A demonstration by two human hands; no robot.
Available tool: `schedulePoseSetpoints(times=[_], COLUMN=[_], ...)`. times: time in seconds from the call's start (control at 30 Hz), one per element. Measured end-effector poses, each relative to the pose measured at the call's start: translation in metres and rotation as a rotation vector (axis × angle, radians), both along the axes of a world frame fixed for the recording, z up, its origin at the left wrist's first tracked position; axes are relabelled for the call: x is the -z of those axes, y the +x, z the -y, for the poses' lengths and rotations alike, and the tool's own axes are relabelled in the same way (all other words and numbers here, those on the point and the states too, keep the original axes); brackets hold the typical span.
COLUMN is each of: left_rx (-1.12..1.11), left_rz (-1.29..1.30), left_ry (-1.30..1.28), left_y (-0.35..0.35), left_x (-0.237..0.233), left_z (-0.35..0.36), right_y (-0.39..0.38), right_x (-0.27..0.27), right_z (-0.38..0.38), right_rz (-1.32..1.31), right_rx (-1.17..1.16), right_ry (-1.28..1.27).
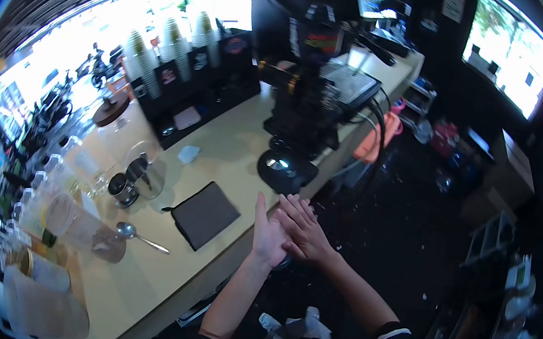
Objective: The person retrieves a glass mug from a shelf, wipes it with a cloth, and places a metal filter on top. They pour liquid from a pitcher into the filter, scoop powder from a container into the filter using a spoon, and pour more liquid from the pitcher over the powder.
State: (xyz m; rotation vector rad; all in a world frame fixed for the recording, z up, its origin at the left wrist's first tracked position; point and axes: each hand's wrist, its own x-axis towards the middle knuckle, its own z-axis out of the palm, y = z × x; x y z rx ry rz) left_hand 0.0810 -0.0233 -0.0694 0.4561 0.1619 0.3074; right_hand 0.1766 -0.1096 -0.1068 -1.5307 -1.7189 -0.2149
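My left hand (269,235) is raised in front of the counter's edge, palm up, thumb stretched out. Across its palm lies my right hand (306,231), its fingers extended; the two palms touch and nothing shows between them. Just beyond the hands stands a black machine (306,106) with a round dark base part (285,168). Left of my hands, a dark grey folded cloth (206,216) lies flat on the pale counter (166,278). A metal spoon (141,237) rests farther left, below metal cups (145,178).
Stacked cups (175,46) stand in a black holder (181,80) at the back. Clear containers (85,224) and jars line the counter's left side. A small white item (188,154) lies near its middle. Cardboard boxes (512,165) and a shelf stand on the right.
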Motion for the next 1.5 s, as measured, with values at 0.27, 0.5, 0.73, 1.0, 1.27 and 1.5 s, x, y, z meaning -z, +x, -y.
schedulePoseSetpoints(times=[0.27,0.5,0.73,1.0,1.27,1.5], left_rx=[-0.095,0.124,1.247,1.603,1.417,1.822], left_rz=[-0.14,-0.388,-0.738,-0.383,-0.191,-0.162], left_ry=[0.558,1.576,2.029,1.782,1.669,1.844], left_y=[0.054,0.067,0.005,0.124,0.34,0.45], left_x=[0.043,0.226,0.4,0.45,0.417,0.436], left_z=[0.062,0.125,0.13,0.226,0.382,0.44], right_y=[0.05,-0.002,-0.176,-0.332,-0.277,-0.181], right_x=[0.104,0.235,0.309,0.369,0.391,0.327], right_z=[0.165,0.41,0.587,0.595,0.503,0.507], right_rz=[-0.226,-0.855,-1.673,-2.259,-2.464,-2.371], right_rx=[0.46,1.069,1.557,1.774,1.695,1.976], right_ry=[-0.533,-0.693,-1.059,-0.684,-0.445,0.304])
